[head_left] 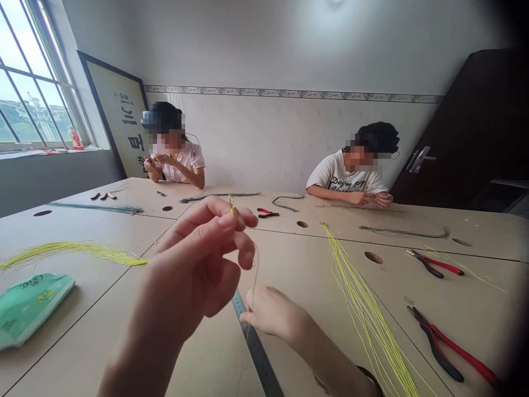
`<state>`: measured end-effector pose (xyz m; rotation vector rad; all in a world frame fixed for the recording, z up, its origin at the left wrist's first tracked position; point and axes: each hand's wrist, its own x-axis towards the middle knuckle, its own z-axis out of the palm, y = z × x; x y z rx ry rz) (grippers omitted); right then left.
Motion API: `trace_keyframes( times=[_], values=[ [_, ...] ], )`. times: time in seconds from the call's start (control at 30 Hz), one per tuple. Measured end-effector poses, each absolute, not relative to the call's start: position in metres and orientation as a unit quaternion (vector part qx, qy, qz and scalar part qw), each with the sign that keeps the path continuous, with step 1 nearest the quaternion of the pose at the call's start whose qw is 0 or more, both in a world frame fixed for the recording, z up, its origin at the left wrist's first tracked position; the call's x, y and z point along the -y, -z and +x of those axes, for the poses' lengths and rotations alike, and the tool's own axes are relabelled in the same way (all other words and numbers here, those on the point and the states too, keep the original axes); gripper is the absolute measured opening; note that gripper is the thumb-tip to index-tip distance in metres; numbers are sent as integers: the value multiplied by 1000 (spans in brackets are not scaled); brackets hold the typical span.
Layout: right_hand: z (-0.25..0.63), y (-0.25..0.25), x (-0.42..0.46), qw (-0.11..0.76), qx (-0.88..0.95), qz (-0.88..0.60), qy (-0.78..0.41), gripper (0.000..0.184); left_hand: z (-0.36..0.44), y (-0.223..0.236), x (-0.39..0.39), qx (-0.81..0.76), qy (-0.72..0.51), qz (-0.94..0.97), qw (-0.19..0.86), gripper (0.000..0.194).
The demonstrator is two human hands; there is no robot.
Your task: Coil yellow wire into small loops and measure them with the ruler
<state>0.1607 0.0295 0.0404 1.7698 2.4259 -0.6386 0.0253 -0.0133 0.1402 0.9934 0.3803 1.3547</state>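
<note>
My left hand (202, 248) is raised above the table, thumb and fingertips pinched on a thin yellow cord (257, 264). A small loop of the cord stands up above the fingertips, and its tail hangs down past my right hand. Lower down, my right hand (273, 310) is closed with its fingers curled. Whether it grips the cord's tail I cannot tell, as its fingertips are mostly hidden. Under and beside the right hand a metal ruler (258, 355) lies on the table (198, 358).
Yellow cord bundles lie to the right (361, 292) and left (82, 251). Two red-and-black pliers (436, 263) (448, 347) are at the right; a green tissue pack (35, 309) is at the left. Two people (177, 160) (351, 173) work across the table, with dark cord bundles and small pliers (268, 213) nearby.
</note>
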Motion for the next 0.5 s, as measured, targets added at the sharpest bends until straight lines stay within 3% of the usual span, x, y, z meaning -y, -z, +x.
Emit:
trace_keyframes(
  times=[0.1, 0.2, 0.43, 0.5],
  values=[
    [143, -18, -34, 110, -771, 578, 245, 22, 29, -140, 13, -138, -590, 447, 658, 9],
    [134, -10, -31, 129, -749, 593, 267, 20, 29, -140, 12, -117, -596, 462, 646, 10],
    [153, 0, 34, -13, -704, 649, 288, 21, 14, -142, 16, -106, -604, 465, 638, 16],
    [173, 5, 68, -49, -689, 661, 293, 8, 9, -143, 17, -105, -606, 467, 635, 18]
  ],
)
